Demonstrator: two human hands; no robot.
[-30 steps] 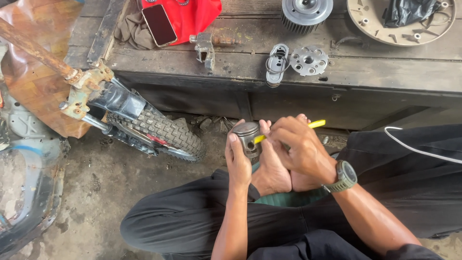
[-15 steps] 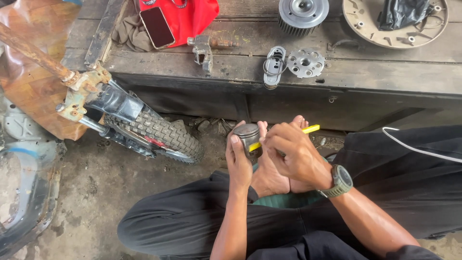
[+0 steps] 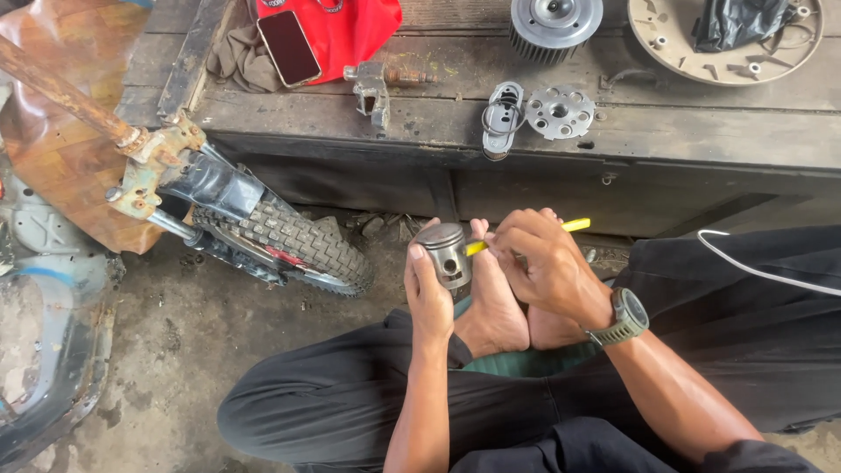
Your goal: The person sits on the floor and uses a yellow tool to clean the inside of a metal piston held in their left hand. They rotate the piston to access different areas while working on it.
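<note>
- Sitting cross-legged on the concrete floor (image 3: 175, 350), the person faces a long dark wooden bench (image 3: 701, 140); bare feet meet in front, w/ hands working just above them.
- Small knobby-tyred wheel (image 3: 289, 241) on a rusty fork lies left of the knees, well apart from the hands.
- On the bench: red cloth (image 3: 350, 26) w/ a phone (image 3: 289, 45) partly on it, finned round part (image 3: 556, 26), drilled metal disc (image 3: 561, 111) – all out of reach for now.
- Left hand (image 3: 429, 298) is wrapped round a grey metal piston (image 3: 444, 254), thumb on the near side, holding it upright above the toes.
- Right hand (image 3: 547, 267), watch at the wrist, pinches a thin yellow tool (image 3: 526, 236) between thumb & fingertips; tip touches the piston's side near the top.
- Step in hand, by the look of it: picking/scraping at the ring-groove area. Next move prob. calls for a steady left grip, turning the piston a bit, light pressure so the tip doesn't slip.
</note>
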